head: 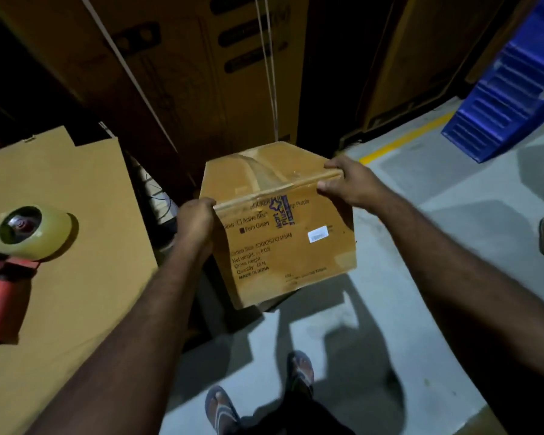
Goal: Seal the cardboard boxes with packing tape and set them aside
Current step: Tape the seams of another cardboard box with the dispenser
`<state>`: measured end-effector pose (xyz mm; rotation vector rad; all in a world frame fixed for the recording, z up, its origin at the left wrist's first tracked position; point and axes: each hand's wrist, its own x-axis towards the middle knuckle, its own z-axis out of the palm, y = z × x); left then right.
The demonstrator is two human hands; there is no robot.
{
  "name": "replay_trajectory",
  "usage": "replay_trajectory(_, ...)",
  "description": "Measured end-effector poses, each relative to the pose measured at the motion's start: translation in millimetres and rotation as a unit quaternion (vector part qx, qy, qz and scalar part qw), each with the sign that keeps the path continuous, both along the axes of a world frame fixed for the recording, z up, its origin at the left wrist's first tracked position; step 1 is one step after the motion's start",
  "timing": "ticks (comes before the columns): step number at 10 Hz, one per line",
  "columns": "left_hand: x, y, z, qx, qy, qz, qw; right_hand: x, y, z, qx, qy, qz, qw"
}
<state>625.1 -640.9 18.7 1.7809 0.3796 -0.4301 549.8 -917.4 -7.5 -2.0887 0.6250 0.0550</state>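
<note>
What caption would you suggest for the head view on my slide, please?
Left hand and right hand hold a taped cardboard box; the tape dispenser lies aside.

Plain matt brown cardboard for the box [283, 246], a bit scuffed, with shiny, wrinkled clear tape [264, 174] across the top. Over at 9 o'clock, glossy yellowish see-through tape roll [29, 237] on a red plastic dispenser [4, 302], lying on a tabletop [85, 293] of smooth matt cardboard. Ribbed blue plastic crate [509, 89] at 2 o'clock. Dull grey concrete-looking floor [437, 246].
</note>
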Motion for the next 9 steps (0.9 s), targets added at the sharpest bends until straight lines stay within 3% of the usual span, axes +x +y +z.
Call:
replay_trajectory(2, -16, 12, -98, -0.009, 0.039, 0.01, 0.999, -17, 7, -97, -0.03, 0.015, 0.034, 0.999)
replay_trajectory(3, -14, 26, -161, 0.032, 0.041, -0.008, 0.999, -14, 8, -145, -0.067, 0.009, 0.063, 0.996)
replay_trajectory(5, -15, 23, -219, 0.123, 0.095, -0.091, 0.984, -3, 15, -236, -0.155, 0.114, 0.131, 0.972)
replay_trajectory(6, -5, 24, -248, 0.182, 0.133, -0.113, 0.968, -8, 32, -283, -0.202, 0.075, 0.142, 0.966)
replay_trajectory(8, 3, 38, -309, 0.23, 0.177, -0.165, 0.943, -8, 53, -296, -0.227, 0.1, 0.12, 0.961)
replay_trajectory(9, 2, 24, -284, 0.264, 0.152, -0.204, 0.93, 3, 66, -273, -0.287, 0.117, 0.123, 0.943)
